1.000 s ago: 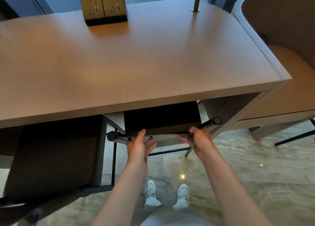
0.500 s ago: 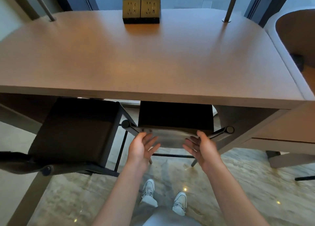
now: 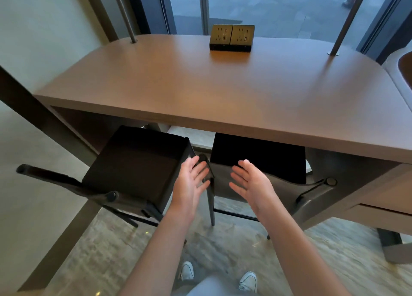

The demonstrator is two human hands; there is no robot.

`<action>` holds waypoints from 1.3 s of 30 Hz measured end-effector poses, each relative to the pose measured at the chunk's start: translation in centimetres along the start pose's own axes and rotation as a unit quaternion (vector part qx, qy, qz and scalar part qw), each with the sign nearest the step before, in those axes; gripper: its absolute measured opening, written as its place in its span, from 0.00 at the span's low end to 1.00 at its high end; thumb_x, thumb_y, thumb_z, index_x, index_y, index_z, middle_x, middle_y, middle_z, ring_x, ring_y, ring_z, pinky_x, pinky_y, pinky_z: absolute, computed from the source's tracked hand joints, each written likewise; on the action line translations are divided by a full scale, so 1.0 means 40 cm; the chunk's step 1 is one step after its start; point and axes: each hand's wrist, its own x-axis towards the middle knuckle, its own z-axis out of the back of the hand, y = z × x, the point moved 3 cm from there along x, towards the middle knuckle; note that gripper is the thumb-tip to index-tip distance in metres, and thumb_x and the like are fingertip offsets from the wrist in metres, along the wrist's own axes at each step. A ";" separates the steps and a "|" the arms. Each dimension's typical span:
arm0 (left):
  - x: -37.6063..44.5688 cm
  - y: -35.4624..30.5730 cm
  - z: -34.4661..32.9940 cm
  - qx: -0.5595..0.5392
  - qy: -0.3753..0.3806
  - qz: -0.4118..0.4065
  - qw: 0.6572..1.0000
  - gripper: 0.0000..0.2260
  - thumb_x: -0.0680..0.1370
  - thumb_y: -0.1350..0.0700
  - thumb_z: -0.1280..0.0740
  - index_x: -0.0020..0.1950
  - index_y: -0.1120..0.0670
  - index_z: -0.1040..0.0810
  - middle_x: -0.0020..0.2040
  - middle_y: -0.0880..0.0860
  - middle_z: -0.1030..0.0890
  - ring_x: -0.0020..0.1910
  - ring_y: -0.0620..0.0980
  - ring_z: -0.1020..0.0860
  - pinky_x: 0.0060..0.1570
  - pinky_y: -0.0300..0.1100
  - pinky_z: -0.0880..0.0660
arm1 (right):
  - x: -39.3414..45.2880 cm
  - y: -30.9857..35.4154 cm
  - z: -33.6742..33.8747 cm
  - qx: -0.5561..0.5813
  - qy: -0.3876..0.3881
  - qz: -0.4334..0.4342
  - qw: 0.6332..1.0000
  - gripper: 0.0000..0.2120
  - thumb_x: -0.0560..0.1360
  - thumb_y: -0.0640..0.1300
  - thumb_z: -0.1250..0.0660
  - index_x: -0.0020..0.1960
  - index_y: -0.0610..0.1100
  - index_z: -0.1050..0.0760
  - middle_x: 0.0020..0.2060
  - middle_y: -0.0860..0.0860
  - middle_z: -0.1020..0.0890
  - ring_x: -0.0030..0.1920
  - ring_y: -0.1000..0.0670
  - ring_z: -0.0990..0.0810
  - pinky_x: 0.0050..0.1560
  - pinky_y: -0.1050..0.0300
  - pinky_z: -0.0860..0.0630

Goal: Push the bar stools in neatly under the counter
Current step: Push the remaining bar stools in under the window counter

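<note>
Our left hand (image 3: 189,182) and right hand (image 3: 249,182) hover with fingers spread, holding nothing, before the right stool (image 3: 258,161), tucked under the counter (image 3: 223,90). The left stool (image 3: 136,164) juts out, angled. A double socket block (image 3: 231,37) stands by the window; no writing legible.

Two black-seated bar stools stand side by side at the brown counter (image 3: 223,94), the right stool (image 3: 256,159) tucked partly beneath it, the left stool (image 3: 133,164) angled and farther out.
</note>
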 end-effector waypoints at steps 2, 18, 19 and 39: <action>0.002 -0.027 0.025 0.000 0.014 -0.015 1.000 0.23 0.86 0.45 0.49 0.78 0.53 0.33 0.73 0.55 0.26 0.71 0.53 0.27 0.71 0.53 0.31 | -0.021 0.018 -0.035 0.012 -0.003 0.000 1.000 0.23 0.84 0.47 0.42 0.77 0.40 0.37 0.72 0.43 0.27 0.72 0.44 0.28 0.71 0.44 0.29; 0.029 -0.281 0.439 -0.007 0.096 -0.051 0.994 0.24 0.85 0.41 0.51 0.76 0.50 0.30 0.73 0.53 0.26 0.71 0.52 0.26 0.74 0.57 0.35 | -0.135 -0.155 -0.460 0.027 -0.032 0.094 0.995 0.23 0.84 0.49 0.42 0.77 0.43 0.35 0.70 0.46 0.25 0.70 0.49 0.27 0.72 0.47 0.31; 0.028 -0.287 0.468 -0.012 0.098 -0.044 0.994 0.24 0.85 0.41 0.51 0.76 0.51 0.30 0.73 0.54 0.25 0.70 0.52 0.25 0.74 0.57 0.33 | -0.138 -0.175 -0.491 0.021 -0.036 0.087 0.995 0.23 0.84 0.49 0.42 0.76 0.43 0.35 0.70 0.46 0.25 0.70 0.49 0.26 0.72 0.48 0.30; -0.038 -0.312 0.748 0.006 -0.001 -0.049 0.999 0.24 0.85 0.40 0.52 0.75 0.49 0.30 0.67 0.52 0.20 0.62 0.50 0.19 0.70 0.53 0.28 | -0.181 -0.304 -0.728 -0.057 0.036 0.068 0.995 0.20 0.83 0.49 0.41 0.74 0.43 0.32 0.65 0.47 0.22 0.66 0.47 0.23 0.69 0.46 0.27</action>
